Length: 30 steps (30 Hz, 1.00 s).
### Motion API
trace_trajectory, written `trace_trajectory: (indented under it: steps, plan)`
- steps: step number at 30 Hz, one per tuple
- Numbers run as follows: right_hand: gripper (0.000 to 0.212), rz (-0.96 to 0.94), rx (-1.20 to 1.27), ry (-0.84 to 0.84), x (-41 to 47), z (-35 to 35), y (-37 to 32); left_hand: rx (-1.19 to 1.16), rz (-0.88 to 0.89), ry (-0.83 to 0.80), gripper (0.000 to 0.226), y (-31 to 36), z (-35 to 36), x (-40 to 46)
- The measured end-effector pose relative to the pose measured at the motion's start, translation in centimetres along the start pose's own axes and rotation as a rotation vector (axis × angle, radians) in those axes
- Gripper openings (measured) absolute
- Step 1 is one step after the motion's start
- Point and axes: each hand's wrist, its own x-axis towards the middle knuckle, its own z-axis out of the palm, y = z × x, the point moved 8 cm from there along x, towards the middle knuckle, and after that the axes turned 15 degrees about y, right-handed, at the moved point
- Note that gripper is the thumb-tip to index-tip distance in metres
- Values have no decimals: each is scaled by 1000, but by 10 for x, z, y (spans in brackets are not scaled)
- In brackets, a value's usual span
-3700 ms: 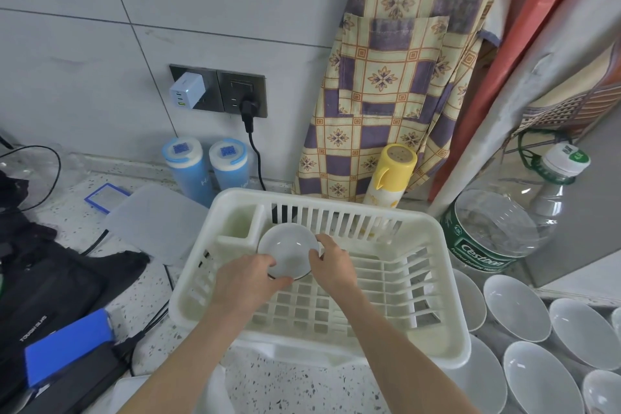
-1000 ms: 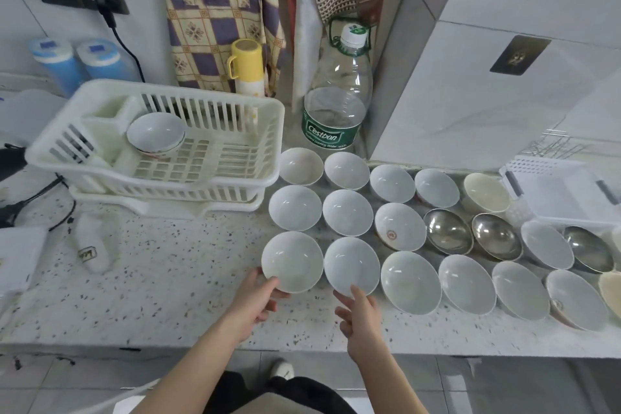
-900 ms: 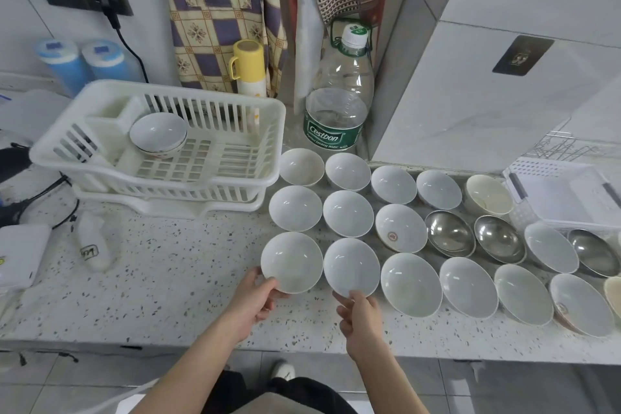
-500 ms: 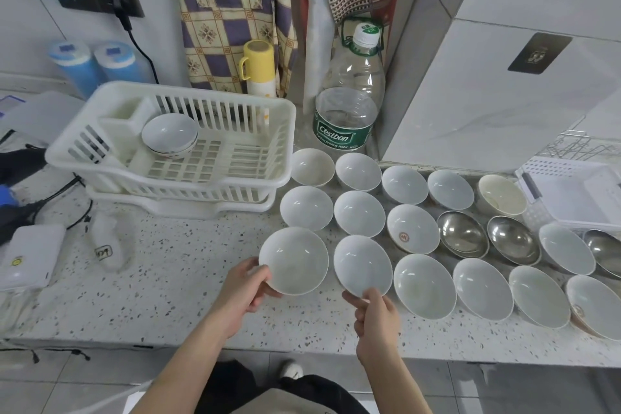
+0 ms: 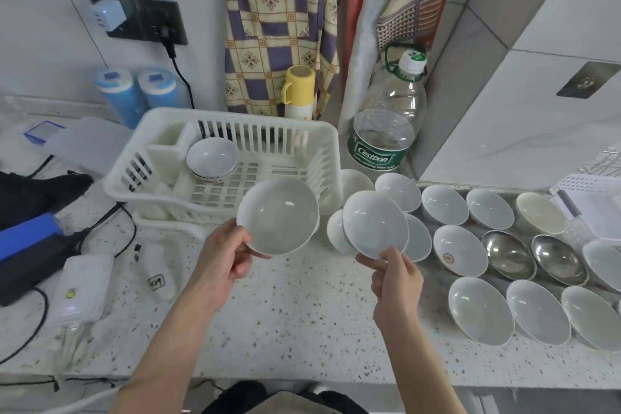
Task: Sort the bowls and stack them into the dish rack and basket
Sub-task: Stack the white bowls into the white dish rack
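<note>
My left hand (image 5: 225,254) grips the near rim of a large white bowl (image 5: 279,215), raised just in front of the white dish rack (image 5: 295,134). My right hand (image 5: 396,274) pinches the rim of a second large white bowl (image 5: 374,224), tilted above the counter. A small stack of white bowls (image 5: 212,158) sits inside the rack at its back left. Several white bowls (image 5: 480,309) and two steel bowls (image 5: 509,254) lie in rows on the counter to the right. A white basket (image 5: 591,198) stands at the far right.
A big clear water bottle (image 5: 386,131) and a yellow flask (image 5: 299,91) stand behind the rack. Two blue canisters (image 5: 134,96), a black bag (image 5: 37,188), cables and a white device (image 5: 82,289) crowd the left side. The speckled counter's front edge (image 5: 302,376) runs below my arms.
Both hands have lifted the two front bowls off the counter and carried them up and left toward the rack. My view has swung left and closer.
</note>
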Motion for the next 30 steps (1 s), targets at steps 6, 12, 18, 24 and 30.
trace_trajectory:
  steps: [6,12,18,24,30]
  plan:
    - [18,-123,41,-99,-36,62,-24,-126,86,35,35,54,-56,31]
    - [16,-230,38,-145,-59,126,-36,-232,136,87,23,93,-108,63]
    - [16,-258,26,-208,-69,207,-30,-249,139,171,21,111,-151,96]
    - [19,-363,-230,-302,-68,282,-9,-233,107,196,23,114,-161,128]
    - [21,-393,-440,-367,-53,332,12,-203,100,197,29,121,-152,155]
